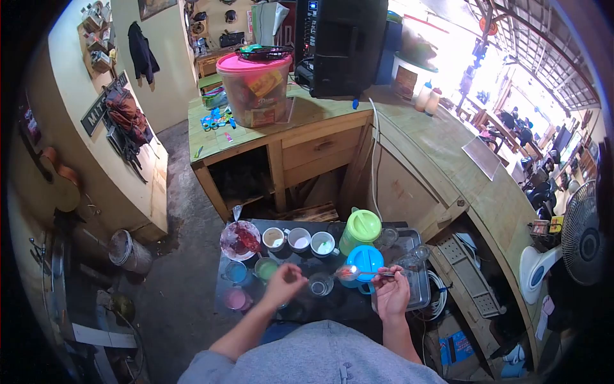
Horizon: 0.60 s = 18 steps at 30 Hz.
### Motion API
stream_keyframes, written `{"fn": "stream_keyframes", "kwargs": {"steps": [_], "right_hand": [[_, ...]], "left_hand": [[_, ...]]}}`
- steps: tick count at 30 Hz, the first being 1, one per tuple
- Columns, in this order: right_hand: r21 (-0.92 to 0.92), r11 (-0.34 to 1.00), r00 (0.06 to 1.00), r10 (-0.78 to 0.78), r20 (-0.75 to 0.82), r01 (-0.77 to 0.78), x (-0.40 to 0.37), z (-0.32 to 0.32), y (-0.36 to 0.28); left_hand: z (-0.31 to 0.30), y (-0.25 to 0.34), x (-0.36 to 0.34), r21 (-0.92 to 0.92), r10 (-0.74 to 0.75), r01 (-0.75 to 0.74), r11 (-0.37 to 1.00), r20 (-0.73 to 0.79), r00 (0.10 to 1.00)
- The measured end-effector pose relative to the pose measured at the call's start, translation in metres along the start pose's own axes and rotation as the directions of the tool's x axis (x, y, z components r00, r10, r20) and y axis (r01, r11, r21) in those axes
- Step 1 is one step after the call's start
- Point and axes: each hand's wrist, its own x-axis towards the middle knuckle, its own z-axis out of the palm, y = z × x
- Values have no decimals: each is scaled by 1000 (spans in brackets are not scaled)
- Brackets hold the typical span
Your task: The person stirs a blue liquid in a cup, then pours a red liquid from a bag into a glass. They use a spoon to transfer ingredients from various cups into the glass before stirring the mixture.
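My right hand point(391, 296) holds a metal spoon point(347, 274) by its handle, palm up, the bowl pointing left over the blue-lidded pitcher point(365, 258). My left hand point(285, 285) has its fingers curled toward the thumb; whether anything small is in them is hidden. It is over the low table, beside a cup of green liquid point(265, 268). Between my hands stands a clear glass point(320, 285). Cups of blue liquid point(236, 272) and pink liquid point(236, 298) are at the left. Behind are white mugs point(299, 240) holding pale contents and a bowl of red stuff point(240, 240).
A green-lidded pitcher point(361, 232) stands behind the blue one. Upturned-looking glasses point(416, 255) sit in a clear plastic tray point(419, 294) at the right. Beyond is a wooden counter point(307, 137) with a pink-lidded tub point(254, 89) and a black speaker point(339, 48). A fan point(579, 233) is far right.
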Motion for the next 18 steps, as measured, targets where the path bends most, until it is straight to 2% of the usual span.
{"fn": "stream_keyframes", "kwargs": {"steps": [2,3,5,6,8,9,11,12,14,15,17,18], "right_hand": [[49,998,995,36,-98,-31,-1,-1,-3],[48,999,994,31,-104,-26,-1,-3,-3],[63,997,981,50,-190,-39,-1,-9,-3],[62,998,980,45,-194,-33,-2,-12,-3],[91,994,979,69,-192,-53,-2,-16,-3],[91,995,979,65,-195,-48,-3,-17,-3],[55,996,972,82,-222,-72,-5,-17,-2],[53,996,971,78,-226,-67,-6,-18,-2],[60,995,968,87,-235,-75,-9,-19,-2],[58,996,967,82,-241,-70,-10,-21,-3],[64,995,968,84,-237,-70,-13,-22,-4],[63,996,967,80,-241,-67,-15,-21,-5]], "left_hand": [[32,-34,-17,-133,-130,122,984,-48,990],[42,-54,-20,-134,-210,198,971,-81,974],[61,-46,-30,-131,-478,464,876,-115,871],[63,-66,-26,-128,-479,465,876,-109,871],[65,-125,-13,47,-366,385,922,-226,903],[68,-129,-11,49,-366,386,921,-221,904],[72,-139,-8,339,-78,182,923,-298,951],[72,-146,-2,339,-79,181,923,-292,953],[71,-160,9,265,83,19,964,-366,927],[72,-157,10,264,80,19,964,-359,930],[73,-150,17,324,244,-134,936,-327,913],[75,-142,17,323,243,-135,937,-322,915]]}}
